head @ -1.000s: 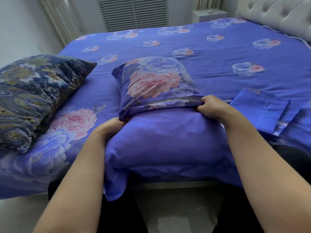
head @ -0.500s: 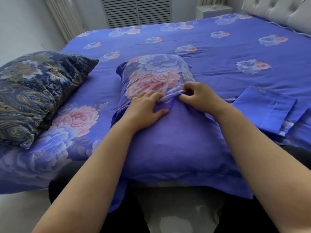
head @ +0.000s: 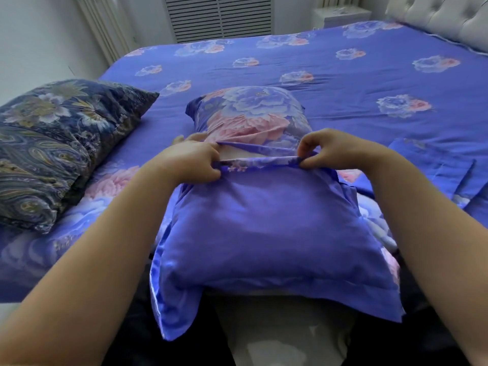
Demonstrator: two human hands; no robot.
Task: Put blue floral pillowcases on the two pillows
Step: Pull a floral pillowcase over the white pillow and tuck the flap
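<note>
A pillow lies at the bed's near edge inside a blue floral pillowcase (head: 266, 228); its plain blue side faces me and its far end (head: 250, 114) shows pink and blue flowers. My left hand (head: 195, 162) and my right hand (head: 324, 151) each pinch the pillowcase's inner flap edge and lift it; a pale strip of the pillow shows in the gap between them. A second pillow (head: 58, 143) in a dark navy paisley and floral cover rests at the left. A folded blue pillowcase (head: 433, 170) lies on the bed at the right.
The bed (head: 343, 83) is spread with a blue floral sheet. A tufted grey headboard (head: 443, 19) stands at the far right, a white nightstand (head: 340, 15) and a louvred radiator cover (head: 219, 17) at the back. Pale floor (head: 277, 336) shows between my dark-clothed legs.
Both hands moved from the pillowcase's outer corners to its middle, then spread slightly and lifted the flap edge, exposing the gap. The view came closer.
</note>
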